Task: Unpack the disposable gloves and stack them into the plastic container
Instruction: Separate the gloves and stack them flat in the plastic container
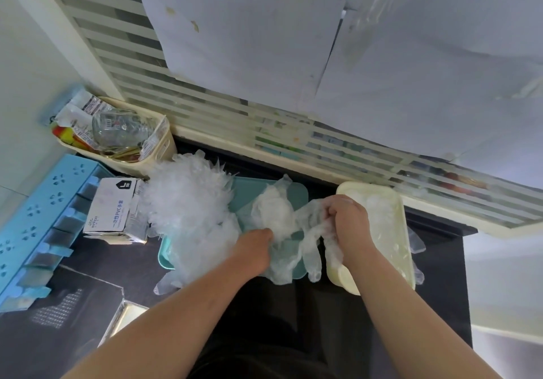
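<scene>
A big heap of clear disposable gloves (188,202) lies on the left part of a teal tray (296,193) on the dark counter. A smaller crumpled bunch of gloves (274,214) sits mid-tray. My left hand (254,249) grips the lower edge of that bunch. My right hand (348,220) pinches a stretched clear glove (311,231) that hangs over the gap between the tray and the cream plastic container (401,211). The container holds several gloves (382,222); some glove fingers spill over its right rim.
The opened white glove box (110,208) stands left of the heap. A cream basket (158,149) of packets and a glass sits at the back left, and a blue rack (38,220) runs along the left. A slatted window screen is behind the counter.
</scene>
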{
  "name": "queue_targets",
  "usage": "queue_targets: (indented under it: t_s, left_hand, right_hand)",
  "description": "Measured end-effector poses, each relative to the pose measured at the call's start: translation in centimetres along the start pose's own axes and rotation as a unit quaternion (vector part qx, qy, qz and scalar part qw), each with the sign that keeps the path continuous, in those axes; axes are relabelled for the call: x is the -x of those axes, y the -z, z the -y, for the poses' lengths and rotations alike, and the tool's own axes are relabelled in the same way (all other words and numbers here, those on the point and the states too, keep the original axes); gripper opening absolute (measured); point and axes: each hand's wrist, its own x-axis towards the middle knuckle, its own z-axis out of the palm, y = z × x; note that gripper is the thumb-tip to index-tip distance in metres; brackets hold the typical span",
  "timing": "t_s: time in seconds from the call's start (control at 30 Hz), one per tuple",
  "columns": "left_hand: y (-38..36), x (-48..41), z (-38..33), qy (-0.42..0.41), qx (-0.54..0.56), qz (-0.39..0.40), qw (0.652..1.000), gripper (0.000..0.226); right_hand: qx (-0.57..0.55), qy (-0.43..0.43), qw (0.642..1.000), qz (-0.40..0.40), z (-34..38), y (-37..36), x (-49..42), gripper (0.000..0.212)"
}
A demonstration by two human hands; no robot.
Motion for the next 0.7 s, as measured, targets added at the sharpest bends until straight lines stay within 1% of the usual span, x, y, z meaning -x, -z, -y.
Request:
queue_targets:
  t_s: [0.03,0.07,0.13,0.17,0.2,0.23,0.27,0.3,0.33,0.37,0.4,0.43,0.47,0.5,0.57,0.6,0.63,0.67,0.7]
  left_hand:
    - [-0.1,-0.1,0.2,-0.003,-0.001,-0.007,1.000,0.022]
    - [-0.2,-0.1,0.3,-0.010,-0.005,-0.014,1.000,0.017]
    - [0.0,0.3,0.1,-0.022,-0.001,-0.036,0.999,0.013]
    - [-0.1,0.7,-0.2,-0.032,0.007,-0.065,0.997,0.011]
    - [-0.3,1.1,-0.4,-0.051,0.012,-0.096,0.994,0.010]
    - [-0.8,1.6,-0.7,-0.075,0.012,-0.109,0.991,0.012]
    - [-1.4,2.1,-1.1,-0.102,0.008,-0.095,0.990,0.021]
    - [-2.3,2.6,-1.4,-0.111,-0.009,-0.061,0.992,0.036]
    - [-3.2,2.9,-1.5,-0.107,-0.039,-0.025,0.993,0.052]
    - [-4.2,2.9,-1.4,-0.100,-0.073,0.008,0.992,0.062]
    - [-5.1,2.8,-1.2,-0.096,-0.095,0.022,0.991,0.058]
    - [-5.9,2.5,-1.1,-0.092,-0.100,0.020,0.991,0.042]
    - [-6.1,2.6,-1.0,-0.085,-0.079,0.007,0.993,0.025]
    - [-6.1,2.6,-1.0,-0.077,-0.034,-0.016,0.996,0.017]
    - [-5.5,2.9,-1.2,-0.045,0.069,-0.070,0.994,0.016]
    - [-4.5,3.2,-1.5,-0.021,0.130,-0.089,0.987,0.015]
    - [-3.1,3.7,-1.9,0.011,0.202,-0.106,0.974,0.015]
    - [-1.6,4.2,-2.4,0.041,0.287,-0.110,0.951,0.015]
    - [0.2,4.9,-2.9,0.063,0.386,-0.103,0.915,0.015]
  right_hand:
    - [0.002,-0.004,1.000,0.002,0.1,0.5,0.1,0.028]
    - [-0.008,-0.002,1.000,0.011,0.2,1.0,0.5,0.026]
    - [-0.043,0.007,0.998,0.033,0.2,1.7,1.2,0.020]
    - [-0.056,0.020,0.997,0.046,-0.1,2.1,1.4,0.018]
    - [-0.061,0.033,0.996,0.056,-0.1,2.4,1.7,0.016]
    - [-0.061,0.042,0.995,0.059,-0.5,2.7,1.6,0.014]
    - [-0.061,0.043,0.996,0.057,-0.7,2.9,1.6,0.012]
    - [-0.050,0.047,0.996,0.051,-1.2,3.1,1.5,0.013]
    - [-0.031,0.052,0.997,0.046,-1.5,3.1,1.5,0.016]
    - [-0.008,0.061,0.997,0.045,-2.0,3.3,1.4,0.020]
    - [0.009,0.070,0.996,0.047,-2.4,3.5,1.5,0.023]
    - [0.020,0.079,0.995,0.052,-2.8,3.9,1.6,0.023]
    - [0.029,0.087,0.994,0.058,-2.9,4.3,1.8,0.021]
    - [0.036,0.092,0.993,0.065,-3.2,4.7,1.9,0.020]
    - [0.052,0.099,0.990,0.090,-3.3,5.9,2.0,0.020]
    - [0.060,0.098,0.988,0.104,-3.3,6.5,2.0,0.020]
    - [0.069,0.101,0.984,0.127,-3.0,6.9,2.1,0.019]
    - [0.078,0.103,0.980,0.153,-2.7,7.3,2.3,0.018]
    - [0.079,0.106,0.975,0.179,-2.4,7.6,2.4,0.015]
